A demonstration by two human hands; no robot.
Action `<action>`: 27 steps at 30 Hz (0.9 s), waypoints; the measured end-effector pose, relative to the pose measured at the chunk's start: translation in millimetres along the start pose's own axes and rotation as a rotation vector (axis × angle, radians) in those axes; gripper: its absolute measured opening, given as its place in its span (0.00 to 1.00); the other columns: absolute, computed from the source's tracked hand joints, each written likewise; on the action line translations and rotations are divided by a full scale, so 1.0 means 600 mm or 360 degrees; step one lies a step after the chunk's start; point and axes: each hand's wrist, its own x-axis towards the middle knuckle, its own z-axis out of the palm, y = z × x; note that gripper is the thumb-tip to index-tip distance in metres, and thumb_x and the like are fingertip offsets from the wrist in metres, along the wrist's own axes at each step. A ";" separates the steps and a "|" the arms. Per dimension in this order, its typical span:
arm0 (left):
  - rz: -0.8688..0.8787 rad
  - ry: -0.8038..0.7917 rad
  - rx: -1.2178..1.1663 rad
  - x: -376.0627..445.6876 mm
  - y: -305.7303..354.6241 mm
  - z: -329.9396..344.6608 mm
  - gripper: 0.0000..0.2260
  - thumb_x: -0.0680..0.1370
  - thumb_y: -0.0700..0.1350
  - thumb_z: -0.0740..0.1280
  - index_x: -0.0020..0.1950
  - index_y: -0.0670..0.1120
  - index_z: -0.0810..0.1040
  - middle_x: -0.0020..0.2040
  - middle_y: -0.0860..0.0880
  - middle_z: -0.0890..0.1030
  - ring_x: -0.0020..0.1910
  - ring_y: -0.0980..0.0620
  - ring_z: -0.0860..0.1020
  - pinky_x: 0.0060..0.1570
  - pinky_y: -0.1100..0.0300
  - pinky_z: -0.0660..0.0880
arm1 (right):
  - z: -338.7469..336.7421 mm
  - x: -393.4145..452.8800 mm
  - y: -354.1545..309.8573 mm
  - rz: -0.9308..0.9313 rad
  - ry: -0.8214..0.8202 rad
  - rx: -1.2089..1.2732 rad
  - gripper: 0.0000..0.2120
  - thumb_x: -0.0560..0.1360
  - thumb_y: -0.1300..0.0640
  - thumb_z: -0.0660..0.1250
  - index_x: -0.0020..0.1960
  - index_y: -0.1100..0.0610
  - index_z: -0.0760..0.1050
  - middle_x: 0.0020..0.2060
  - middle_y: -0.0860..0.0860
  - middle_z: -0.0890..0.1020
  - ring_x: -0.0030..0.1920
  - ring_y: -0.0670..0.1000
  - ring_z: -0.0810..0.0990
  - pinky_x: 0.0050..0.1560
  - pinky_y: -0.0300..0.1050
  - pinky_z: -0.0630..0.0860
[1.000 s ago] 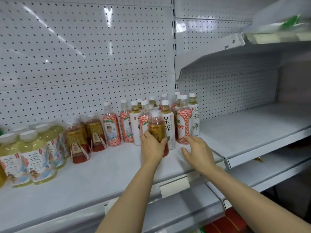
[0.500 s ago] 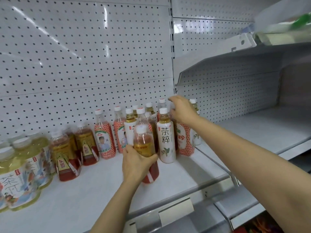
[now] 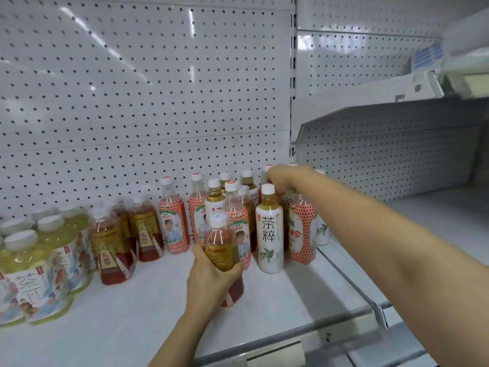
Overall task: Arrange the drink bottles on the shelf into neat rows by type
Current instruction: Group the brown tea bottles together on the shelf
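Note:
My left hand [image 3: 209, 279] grips an amber tea bottle [image 3: 222, 247] with a red base, standing on the white shelf [image 3: 158, 308] in front of a mixed cluster. In that cluster stand red-patterned bottles [image 3: 173, 223] and white-label tea bottles [image 3: 269, 234]. My right hand [image 3: 283, 177] reaches over the cluster, fingers closed around the top of a bottle at the back; most of that bottle is hidden. To the left stand amber bottles with red bases [image 3: 111, 250] and pale yellow tea bottles [image 3: 34, 276].
A perforated white back panel [image 3: 145, 102] rises behind the bottles. To the right lies a separate shelf section [image 3: 436, 223], with another shelf [image 3: 397, 112] overhanging it. A metal front rail and price-tag strip [image 3: 275, 348] run along the shelf's edge.
My right hand rose from the shelf front and reached to the back of the cluster, onto a bottle top. My left hand drew the amber bottle slightly forward and left.

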 end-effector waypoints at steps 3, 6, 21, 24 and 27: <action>0.0000 -0.0007 -0.0017 -0.002 0.000 0.001 0.32 0.66 0.57 0.78 0.58 0.52 0.61 0.55 0.50 0.78 0.50 0.48 0.80 0.47 0.49 0.82 | -0.003 0.002 0.002 0.0021 -0.0020 0.0034 0.14 0.65 0.61 0.77 0.49 0.60 0.79 0.44 0.54 0.82 0.44 0.54 0.80 0.42 0.45 0.77; 0.0000 -0.0014 -0.0027 -0.002 0.000 0.001 0.33 0.66 0.57 0.78 0.60 0.51 0.62 0.56 0.50 0.78 0.50 0.47 0.79 0.48 0.50 0.82 | -0.009 0.003 0.014 0.0071 0.0040 0.0106 0.09 0.70 0.60 0.74 0.45 0.62 0.76 0.42 0.55 0.80 0.41 0.53 0.79 0.42 0.43 0.77; 0.0036 -0.0061 -0.0265 -0.013 0.002 -0.002 0.31 0.70 0.54 0.77 0.62 0.51 0.61 0.57 0.50 0.77 0.51 0.49 0.79 0.45 0.58 0.76 | -0.160 -0.105 -0.011 -0.0024 0.1435 0.1712 0.21 0.80 0.55 0.60 0.72 0.60 0.65 0.67 0.54 0.71 0.61 0.50 0.74 0.57 0.40 0.73; 0.0056 -0.0011 -0.0283 -0.015 -0.007 -0.006 0.31 0.68 0.56 0.78 0.62 0.53 0.62 0.56 0.51 0.78 0.51 0.49 0.79 0.47 0.57 0.78 | -0.163 -0.128 -0.031 -0.0154 0.1566 0.1924 0.20 0.81 0.54 0.57 0.72 0.57 0.65 0.68 0.53 0.70 0.66 0.50 0.70 0.64 0.47 0.71; 0.0060 0.0078 -0.0248 -0.022 -0.017 -0.021 0.30 0.69 0.56 0.77 0.62 0.54 0.62 0.55 0.51 0.78 0.50 0.50 0.79 0.47 0.57 0.77 | -0.153 -0.162 -0.054 -0.0299 0.1583 0.2109 0.19 0.81 0.54 0.57 0.71 0.56 0.66 0.67 0.52 0.71 0.64 0.49 0.71 0.63 0.47 0.73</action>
